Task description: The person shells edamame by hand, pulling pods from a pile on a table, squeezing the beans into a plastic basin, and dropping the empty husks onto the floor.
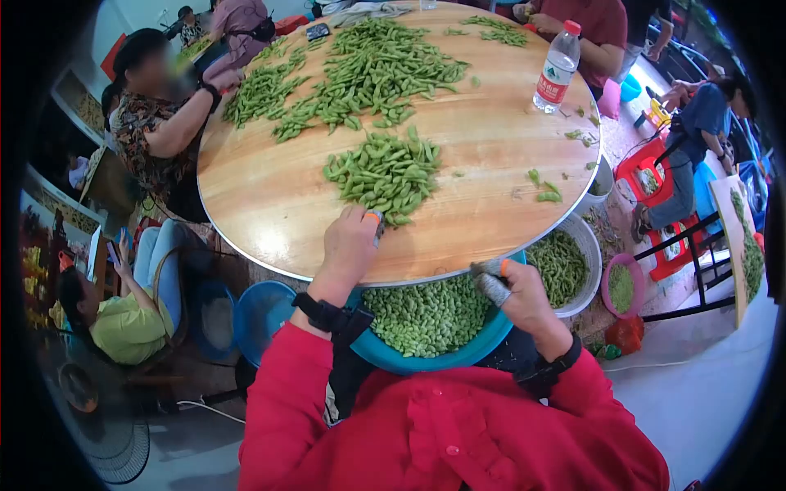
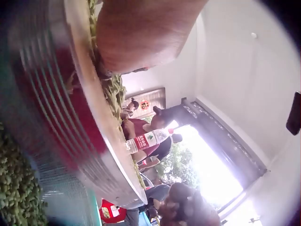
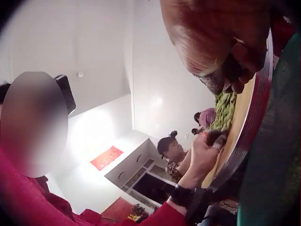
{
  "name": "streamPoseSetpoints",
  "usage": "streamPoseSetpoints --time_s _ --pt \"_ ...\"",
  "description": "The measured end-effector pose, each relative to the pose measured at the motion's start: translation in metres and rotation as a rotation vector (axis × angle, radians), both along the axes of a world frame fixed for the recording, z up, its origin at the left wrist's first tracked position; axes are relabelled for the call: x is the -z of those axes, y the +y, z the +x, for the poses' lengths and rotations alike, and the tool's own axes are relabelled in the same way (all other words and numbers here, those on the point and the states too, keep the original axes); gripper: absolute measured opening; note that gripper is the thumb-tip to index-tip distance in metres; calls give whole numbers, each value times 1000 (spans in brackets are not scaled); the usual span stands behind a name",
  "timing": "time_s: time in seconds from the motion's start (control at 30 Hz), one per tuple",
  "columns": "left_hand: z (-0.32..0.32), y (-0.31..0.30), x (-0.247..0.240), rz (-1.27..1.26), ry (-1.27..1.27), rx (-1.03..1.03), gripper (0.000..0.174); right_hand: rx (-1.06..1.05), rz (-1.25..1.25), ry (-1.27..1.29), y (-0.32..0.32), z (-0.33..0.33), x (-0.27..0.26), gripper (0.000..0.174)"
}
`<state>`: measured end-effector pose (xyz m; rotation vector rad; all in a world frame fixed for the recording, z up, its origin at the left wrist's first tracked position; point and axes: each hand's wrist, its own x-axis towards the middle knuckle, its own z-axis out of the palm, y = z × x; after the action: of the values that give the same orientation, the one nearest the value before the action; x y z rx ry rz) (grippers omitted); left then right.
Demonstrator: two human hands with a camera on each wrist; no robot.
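A small heap of green edamame pods (image 1: 385, 176) lies on the round wooden table (image 1: 282, 192). My left hand (image 1: 352, 241) is at its near edge, fingers bent down toward the tabletop; the hand itself hides whatever lies under the fingertips. Over the near rim of the table, my right hand (image 1: 524, 299) hangs with loosely curled fingers and no pod showing in them. Grey coverings with orange bands wrap digits on both hands. Below the right hand, a blue basin (image 1: 385, 356) holds many shelled beans (image 1: 430, 319).
A larger pile of pods (image 1: 368, 74) spreads across the far side. A water bottle (image 1: 557, 69) stands at the right. Beside the blue basin is a white basket (image 1: 591, 270) of pods, then a pink basin (image 1: 610, 286). People sit around the table.
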<state>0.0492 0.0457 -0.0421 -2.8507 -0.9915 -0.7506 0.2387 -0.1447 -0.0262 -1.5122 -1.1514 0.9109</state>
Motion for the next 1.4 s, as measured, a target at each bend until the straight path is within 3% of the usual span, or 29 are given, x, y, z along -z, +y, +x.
streamPoseSetpoints --time_s 0.43,0.53,0.63,0.67,0.9,1.1,1.4 --pt "3 -13 -10 -92 -36 -52 10 -50 3 0 16 -26 -7 17" --pt "1 -25 -6 -707 -419 13 9 -64 24 63 20 -25 -3 17" --pt "-3 -53 -26 -1591 -824 -14 7 -79 60 226 24 -32 -18 18" --pt "-3 -61 -27 -1707 -914 -4 5 -94 49 258 25 -33 -20 18" --pt "-4 -88 -30 -1823 -910 66 8 -187 -112 300 22 -31 -35 11" --pt "-5 -92 -28 -1770 -894 135 9 -147 -144 338 19 -33 -36 10" --pt "-4 -100 -28 -1705 -915 77 6 -159 -121 297 18 -34 -31 8"
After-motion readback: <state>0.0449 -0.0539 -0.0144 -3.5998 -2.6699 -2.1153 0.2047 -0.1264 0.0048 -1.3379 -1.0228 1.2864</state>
